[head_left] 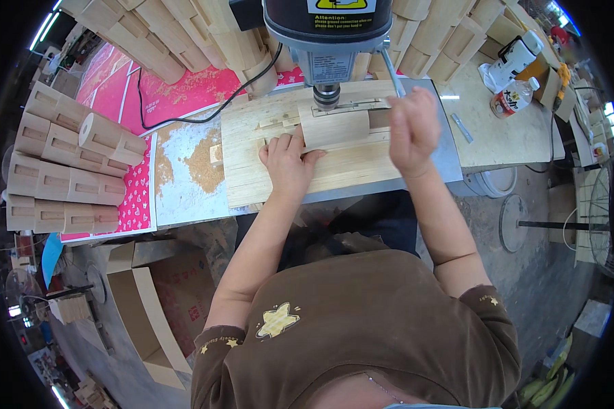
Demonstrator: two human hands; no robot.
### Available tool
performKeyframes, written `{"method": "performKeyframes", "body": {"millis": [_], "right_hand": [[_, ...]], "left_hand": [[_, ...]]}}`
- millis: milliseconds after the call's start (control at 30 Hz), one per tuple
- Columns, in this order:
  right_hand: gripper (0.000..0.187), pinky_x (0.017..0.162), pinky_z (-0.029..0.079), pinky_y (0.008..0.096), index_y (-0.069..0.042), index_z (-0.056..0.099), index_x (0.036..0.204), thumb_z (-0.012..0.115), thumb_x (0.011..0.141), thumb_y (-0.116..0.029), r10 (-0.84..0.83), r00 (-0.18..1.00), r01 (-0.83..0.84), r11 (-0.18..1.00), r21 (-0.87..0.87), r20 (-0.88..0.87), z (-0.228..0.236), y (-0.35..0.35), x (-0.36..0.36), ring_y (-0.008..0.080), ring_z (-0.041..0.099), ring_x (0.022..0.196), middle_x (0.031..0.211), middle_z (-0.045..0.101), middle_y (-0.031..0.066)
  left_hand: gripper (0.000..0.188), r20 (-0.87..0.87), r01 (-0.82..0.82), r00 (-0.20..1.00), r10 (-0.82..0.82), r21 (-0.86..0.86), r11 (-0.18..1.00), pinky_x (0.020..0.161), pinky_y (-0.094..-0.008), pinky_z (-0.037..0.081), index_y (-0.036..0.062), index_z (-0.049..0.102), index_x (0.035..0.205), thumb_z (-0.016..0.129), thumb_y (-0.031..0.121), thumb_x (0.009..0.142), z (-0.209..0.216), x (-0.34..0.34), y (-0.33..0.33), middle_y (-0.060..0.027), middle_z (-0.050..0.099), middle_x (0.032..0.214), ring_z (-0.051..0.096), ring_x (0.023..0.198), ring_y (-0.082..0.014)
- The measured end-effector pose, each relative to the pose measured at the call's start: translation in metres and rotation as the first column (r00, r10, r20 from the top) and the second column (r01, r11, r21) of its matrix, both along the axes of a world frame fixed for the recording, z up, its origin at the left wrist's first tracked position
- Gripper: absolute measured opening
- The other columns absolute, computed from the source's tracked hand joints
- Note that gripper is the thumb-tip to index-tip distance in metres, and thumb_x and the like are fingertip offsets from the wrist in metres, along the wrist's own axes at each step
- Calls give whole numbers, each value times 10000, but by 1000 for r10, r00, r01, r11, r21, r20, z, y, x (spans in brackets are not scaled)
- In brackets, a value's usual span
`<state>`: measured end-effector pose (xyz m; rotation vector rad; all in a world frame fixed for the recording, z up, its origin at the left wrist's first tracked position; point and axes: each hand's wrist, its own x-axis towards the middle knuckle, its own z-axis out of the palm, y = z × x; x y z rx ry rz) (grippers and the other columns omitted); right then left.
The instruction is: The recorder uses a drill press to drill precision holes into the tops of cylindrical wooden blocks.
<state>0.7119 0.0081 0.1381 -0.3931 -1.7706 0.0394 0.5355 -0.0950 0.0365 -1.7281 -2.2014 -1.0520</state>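
Note:
A drill press [331, 65] stands at the top middle, its metal chuck [326, 97] just above a pale wooden cylinder [338, 128]. This cylinder lies on its side on a flat wooden board [266, 184], against thin wooden strips. At its left end, my left hand [286, 160] holds it, index finger against the end and thumb along the near side. My right hand [414, 133] is raised to the right of the cylinder, its fingers curled closed around the end of the press's lever [392, 68]. The chuck's tip and any slot beneath it are hard to make out.
Slotted wooden cylinders [68, 170] are stacked at the left, with more behind the press. A black cable [205, 117] crosses the pink sheet. Sawdust [205, 167] lies beside the board. At right are a bottle [515, 99] and a small blue-grey tool [461, 128]. Below stands an open carton [143, 307].

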Motion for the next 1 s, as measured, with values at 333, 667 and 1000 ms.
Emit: {"method": "performKeyframes", "body": {"millis": [333,667,1000], "right_hand": [[311,698,455,358,21,642,920,471,911,-239,-206,959,242,952,-189,192,133,105,-33,287,609,760,788,628,197],[187,806,415,425,-84,600,954,584,864,-248,-60,726,198,972,-124,685,-25,27,26,294,571,873,903,627,91],[315,899,368,439,-59,571,938,705,720,-241,31,735,171,958,-229,678,-25,7,39,289,538,837,841,566,78]], "left_hand": [[509,293,167,942,-166,20,986,862,-384,298,87,649,1055,799,295,615,12,1,9,-23,572,839,524,862,-217],[403,725,324,626,-288,94,941,688,-278,451,21,638,948,825,122,606,4,-34,5,-28,540,816,547,706,-132],[178,838,134,534,-115,50,990,501,-194,368,29,631,784,765,135,731,66,-102,-85,12,530,620,483,555,-55]]}}
